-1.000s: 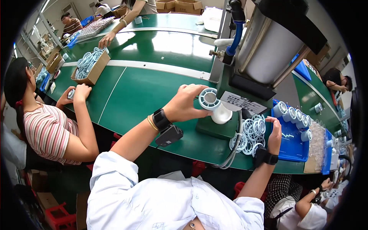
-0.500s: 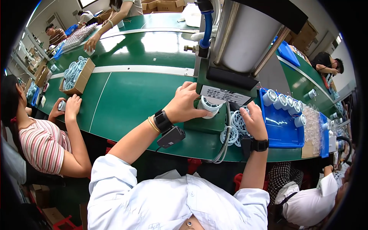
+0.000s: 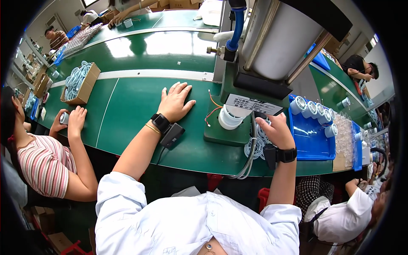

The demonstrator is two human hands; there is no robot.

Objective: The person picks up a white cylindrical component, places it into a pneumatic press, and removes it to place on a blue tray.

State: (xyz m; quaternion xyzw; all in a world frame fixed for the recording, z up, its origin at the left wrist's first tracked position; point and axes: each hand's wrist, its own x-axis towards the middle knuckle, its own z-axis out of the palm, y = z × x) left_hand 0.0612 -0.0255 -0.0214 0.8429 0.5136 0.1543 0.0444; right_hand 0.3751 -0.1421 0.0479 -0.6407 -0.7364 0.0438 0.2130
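My left hand (image 3: 175,103) lies flat on the green tabletop with its fingers spread, holding nothing. To its right, a white cylindrical housing (image 3: 230,120) stands upright on the dark green base (image 3: 212,135) of a press, directly under the press head (image 3: 257,95). Thin red and orange wires (image 3: 211,111) stick out on the housing's left side. My right hand (image 3: 278,131) is beside the press head, thumb apart from the fingers, with no object visible in it; the press partly hides the fingertips. Pale blue rings (image 3: 255,148) lie in a pile below that hand.
At right, a blue tray (image 3: 312,148) holds several white housings, beside clear plastic trays (image 3: 344,142). Grey cables (image 3: 250,159) hang over the table's front edge. A cardboard box (image 3: 88,85) of pale blue rings stands at left, near a person in a striped shirt (image 3: 46,168).
My left hand has let go of the white housing and moved left onto the tabletop. The housing stays under the press with its wires now showing. My right hand has shifted slightly.
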